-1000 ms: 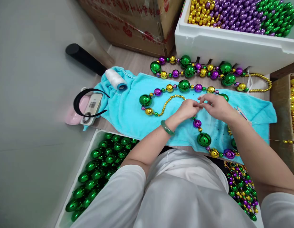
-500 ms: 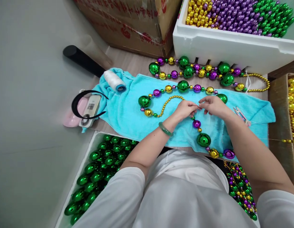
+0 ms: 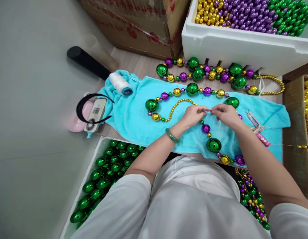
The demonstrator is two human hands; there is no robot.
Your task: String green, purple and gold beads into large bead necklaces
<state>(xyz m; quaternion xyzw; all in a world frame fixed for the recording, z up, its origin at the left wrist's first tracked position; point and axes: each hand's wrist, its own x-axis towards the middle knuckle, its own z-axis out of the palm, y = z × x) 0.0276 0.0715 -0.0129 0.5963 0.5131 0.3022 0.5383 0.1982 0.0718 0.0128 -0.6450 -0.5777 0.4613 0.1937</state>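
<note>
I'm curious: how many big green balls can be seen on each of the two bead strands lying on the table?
Towel strand: 4
Back strand, by the foam box: 5
Total: 9 in view

No wording can be read. The cardboard box (image 3: 144,23) bears red print, too blurred to make out; the small white device (image 3: 96,113) carries an illegible barcode label.

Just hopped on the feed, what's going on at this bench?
A person's left hand and right hand meet over a turquoise towel, fingertips pinching the bead necklace between them. The rest of it loops around the hands. Snips lie to the right, a white thread spool to the left.
</note>
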